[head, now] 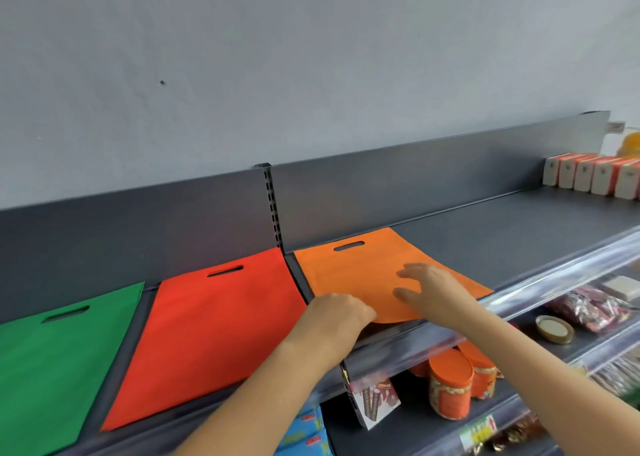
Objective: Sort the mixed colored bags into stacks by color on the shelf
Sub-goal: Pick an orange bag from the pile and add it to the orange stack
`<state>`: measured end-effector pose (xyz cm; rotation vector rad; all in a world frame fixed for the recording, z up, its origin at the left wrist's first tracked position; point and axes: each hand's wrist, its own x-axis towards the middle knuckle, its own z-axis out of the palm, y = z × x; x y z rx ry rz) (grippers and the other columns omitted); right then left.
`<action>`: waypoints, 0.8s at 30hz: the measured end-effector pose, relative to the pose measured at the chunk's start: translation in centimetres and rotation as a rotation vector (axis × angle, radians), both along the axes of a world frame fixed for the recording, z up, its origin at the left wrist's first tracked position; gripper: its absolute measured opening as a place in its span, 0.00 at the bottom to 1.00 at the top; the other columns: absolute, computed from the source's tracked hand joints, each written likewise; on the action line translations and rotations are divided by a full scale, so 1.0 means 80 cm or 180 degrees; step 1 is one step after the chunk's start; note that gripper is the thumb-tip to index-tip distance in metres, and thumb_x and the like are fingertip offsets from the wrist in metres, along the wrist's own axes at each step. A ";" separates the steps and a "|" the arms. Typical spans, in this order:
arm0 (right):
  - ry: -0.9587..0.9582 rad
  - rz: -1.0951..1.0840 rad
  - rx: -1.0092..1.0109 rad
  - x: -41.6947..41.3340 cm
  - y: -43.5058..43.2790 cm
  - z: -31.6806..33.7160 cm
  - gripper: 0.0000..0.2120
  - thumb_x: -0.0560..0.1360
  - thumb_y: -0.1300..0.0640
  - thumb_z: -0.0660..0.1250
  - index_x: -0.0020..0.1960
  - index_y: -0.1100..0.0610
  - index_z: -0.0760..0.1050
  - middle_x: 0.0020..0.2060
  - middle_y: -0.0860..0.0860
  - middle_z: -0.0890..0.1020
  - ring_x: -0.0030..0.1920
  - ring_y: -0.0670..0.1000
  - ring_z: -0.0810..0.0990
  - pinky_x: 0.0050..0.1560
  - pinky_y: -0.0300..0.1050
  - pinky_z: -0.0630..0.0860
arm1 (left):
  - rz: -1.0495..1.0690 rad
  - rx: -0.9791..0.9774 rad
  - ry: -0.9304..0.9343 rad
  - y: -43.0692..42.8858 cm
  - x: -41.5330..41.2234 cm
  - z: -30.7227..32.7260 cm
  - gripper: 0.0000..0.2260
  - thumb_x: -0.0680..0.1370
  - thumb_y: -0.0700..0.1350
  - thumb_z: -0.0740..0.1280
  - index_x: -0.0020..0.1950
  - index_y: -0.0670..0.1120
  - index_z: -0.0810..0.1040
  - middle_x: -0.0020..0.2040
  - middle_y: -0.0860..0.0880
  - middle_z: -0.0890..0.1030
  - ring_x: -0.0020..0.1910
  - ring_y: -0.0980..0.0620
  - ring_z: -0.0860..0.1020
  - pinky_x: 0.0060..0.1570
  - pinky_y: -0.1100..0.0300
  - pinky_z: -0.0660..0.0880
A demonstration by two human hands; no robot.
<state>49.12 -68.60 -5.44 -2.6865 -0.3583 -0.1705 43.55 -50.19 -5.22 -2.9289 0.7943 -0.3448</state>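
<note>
Orange bag (349,275) lies flat mid-shelf (519,227), reaching the front edge. L hand (337,313): fingers curled, clamped on bag's front-left corner. R hand (433,289) flat on bag, fingers spread apart. Red bag (214,331) & green bag (52,362) lie toward shelf's left end.

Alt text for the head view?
On a dark metal shelf, the left hand grips the near edge of a flat orange fabric bag while the right hand rests open on it. A red fabric bag and a green fabric bag lie to its left.
</note>
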 end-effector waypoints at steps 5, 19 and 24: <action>0.0631 0.0566 -0.0546 0.006 0.024 -0.004 0.23 0.77 0.43 0.60 0.69 0.53 0.68 0.67 0.51 0.72 0.66 0.54 0.70 0.64 0.47 0.67 | 0.0151 -0.0447 0.0586 -0.002 0.000 -0.003 0.09 0.79 0.47 0.59 0.46 0.47 0.77 0.42 0.46 0.79 0.42 0.46 0.76 0.41 0.50 0.73; 0.0872 0.0718 -0.0470 0.019 0.029 0.001 0.28 0.76 0.46 0.64 0.73 0.51 0.62 0.74 0.49 0.60 0.72 0.51 0.62 0.71 0.44 0.58 | 0.1966 -0.0452 0.0579 0.112 -0.026 -0.001 0.21 0.78 0.61 0.57 0.66 0.53 0.72 0.65 0.53 0.73 0.64 0.49 0.70 0.59 0.51 0.69; 0.0565 0.0547 -0.0316 0.015 0.046 0.010 0.28 0.75 0.44 0.65 0.72 0.50 0.64 0.74 0.51 0.61 0.72 0.53 0.62 0.70 0.46 0.60 | 0.1888 -0.0626 0.0475 0.117 -0.034 -0.008 0.22 0.78 0.62 0.55 0.68 0.55 0.69 0.68 0.56 0.70 0.65 0.51 0.68 0.59 0.53 0.68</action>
